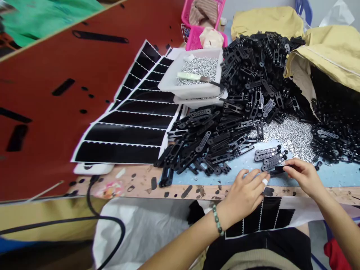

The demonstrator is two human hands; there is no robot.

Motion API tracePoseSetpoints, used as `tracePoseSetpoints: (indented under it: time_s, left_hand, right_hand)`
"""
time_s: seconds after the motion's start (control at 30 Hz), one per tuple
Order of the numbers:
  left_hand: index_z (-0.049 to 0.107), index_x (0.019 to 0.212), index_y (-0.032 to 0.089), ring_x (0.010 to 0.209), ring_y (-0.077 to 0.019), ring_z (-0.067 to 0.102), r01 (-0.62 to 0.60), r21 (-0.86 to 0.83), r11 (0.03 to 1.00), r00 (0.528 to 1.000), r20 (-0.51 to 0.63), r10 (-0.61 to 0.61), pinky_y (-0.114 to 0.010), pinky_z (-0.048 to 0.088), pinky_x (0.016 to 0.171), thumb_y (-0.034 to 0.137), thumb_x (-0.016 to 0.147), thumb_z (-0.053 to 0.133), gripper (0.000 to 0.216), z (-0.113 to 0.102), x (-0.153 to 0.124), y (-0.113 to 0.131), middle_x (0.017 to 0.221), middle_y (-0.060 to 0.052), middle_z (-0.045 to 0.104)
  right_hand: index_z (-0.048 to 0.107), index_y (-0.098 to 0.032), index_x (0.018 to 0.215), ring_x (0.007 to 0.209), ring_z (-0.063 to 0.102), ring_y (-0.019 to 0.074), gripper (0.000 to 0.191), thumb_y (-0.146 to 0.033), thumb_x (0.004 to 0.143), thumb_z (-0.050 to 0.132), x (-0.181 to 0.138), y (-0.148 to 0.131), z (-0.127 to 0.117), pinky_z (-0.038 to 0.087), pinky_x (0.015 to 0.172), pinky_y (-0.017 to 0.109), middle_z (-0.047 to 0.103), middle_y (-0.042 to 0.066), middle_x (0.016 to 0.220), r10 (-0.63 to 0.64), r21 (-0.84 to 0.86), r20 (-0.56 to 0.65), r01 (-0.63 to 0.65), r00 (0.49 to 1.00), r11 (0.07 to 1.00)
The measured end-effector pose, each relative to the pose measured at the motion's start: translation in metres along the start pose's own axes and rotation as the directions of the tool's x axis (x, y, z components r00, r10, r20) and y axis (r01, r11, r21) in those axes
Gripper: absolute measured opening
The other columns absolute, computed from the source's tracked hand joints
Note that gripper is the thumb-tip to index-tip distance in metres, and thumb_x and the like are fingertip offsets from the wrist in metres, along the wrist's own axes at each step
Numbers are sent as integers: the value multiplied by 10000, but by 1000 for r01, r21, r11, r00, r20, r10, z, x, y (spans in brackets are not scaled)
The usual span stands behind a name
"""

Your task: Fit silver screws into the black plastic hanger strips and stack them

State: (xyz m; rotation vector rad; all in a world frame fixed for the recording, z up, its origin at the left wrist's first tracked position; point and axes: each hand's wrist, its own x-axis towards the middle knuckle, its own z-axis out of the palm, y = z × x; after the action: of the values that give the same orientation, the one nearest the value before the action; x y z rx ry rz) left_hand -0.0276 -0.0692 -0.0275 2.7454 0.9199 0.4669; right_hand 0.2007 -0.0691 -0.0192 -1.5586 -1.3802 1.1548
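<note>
Both hands meet at a small black plastic part (277, 170) at the front edge of the blue work mat. My left hand (244, 195), with a white band on one finger, has its fingertips closed at the part's left end; its thumb is hidden. At the other end, my right hand (302, 176) pinches the part between thumb and forefinger. Just beyond the fingers lies a short row of dark grey link pieces (270, 155) with textured faces, side by side. Loose silver pins (295, 137) are spread behind them.
Black plastic links (208, 138) are heaped left and behind. A white tub (180, 88) holds silver pins and a light-handled tool (192, 77). Black sticker sheets (126, 131) lie left. A yellow sack (329, 52) stands back right. A black cable (120, 225) loops below the table edge.
</note>
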Motion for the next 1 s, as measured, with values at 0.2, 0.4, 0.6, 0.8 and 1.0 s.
tracePoseSetpoints:
  time_s: [0.2,0.4,0.6,0.8,1.0]
  left_hand:
    - [513,1267,162,1163,-225,472,17,-35,999,1000,5,-16,-389,304,958,251,902,505,376,3,-2,-3,1286,-40,589]
    - [522,1264,163,1169,-221,470,35,-51,998,999,18,-34,-383,309,950,259,911,489,367,2,-1,-1,1294,-40,584]
    - [502,1290,167,1174,-215,462,36,-50,998,999,31,-35,-377,303,951,229,906,485,389,0,0,0,1287,-30,589]
    - [500,1290,165,1141,-219,484,77,-31,997,996,38,-76,-414,284,964,228,908,489,387,3,8,7,1234,-46,616]
    - [517,1268,166,1123,-230,484,130,-119,984,991,22,-128,-456,261,1003,188,907,469,365,1,10,8,1218,-63,610]
  right_hand:
    - [642,-175,810,501,538,130,284,-444,723,672,2,3,5,460,502,261,584,-7,582,171,43,31,-172,985,984]
    - [650,-174,754,544,527,129,234,-397,795,596,-1,2,10,438,511,253,613,18,641,84,-135,67,-74,994,988]
    - [644,-188,767,616,572,151,195,-334,838,536,1,0,14,440,586,269,648,30,698,-60,-346,68,80,996,935]
    - [545,-202,774,599,580,157,111,-271,842,492,3,-6,17,419,575,261,624,20,688,-119,-546,118,164,986,822]
    - [463,-192,1037,583,563,178,336,-429,829,582,-9,-2,-3,444,533,290,584,31,747,-226,-650,-108,103,968,753]
